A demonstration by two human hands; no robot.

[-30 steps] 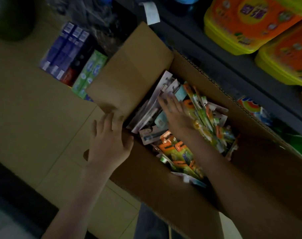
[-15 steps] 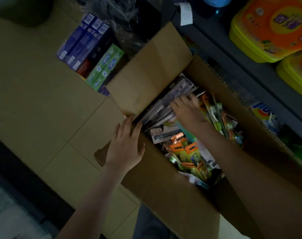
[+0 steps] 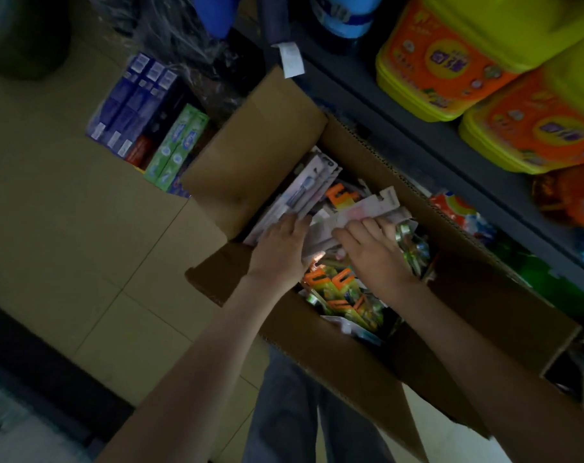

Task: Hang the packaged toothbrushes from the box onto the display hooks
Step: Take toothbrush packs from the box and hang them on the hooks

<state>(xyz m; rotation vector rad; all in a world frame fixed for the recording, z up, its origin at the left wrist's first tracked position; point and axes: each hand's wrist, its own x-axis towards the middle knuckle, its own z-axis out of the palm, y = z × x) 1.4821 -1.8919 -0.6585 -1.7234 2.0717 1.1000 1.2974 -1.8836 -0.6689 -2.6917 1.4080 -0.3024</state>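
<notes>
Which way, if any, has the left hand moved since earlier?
Yes: the left hand went from the rim of the cardboard box into it, onto the white toothbrush packs.

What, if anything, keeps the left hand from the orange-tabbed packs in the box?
Nothing visible, so probably yes: the orange-tabbed packs lie uncovered in the open box, right beside the left hand. That hand is among the white packs, though.

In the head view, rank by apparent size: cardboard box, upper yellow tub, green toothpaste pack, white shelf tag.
1. cardboard box, largest
2. upper yellow tub, partly cropped by the frame
3. green toothpaste pack
4. white shelf tag, smallest
</notes>
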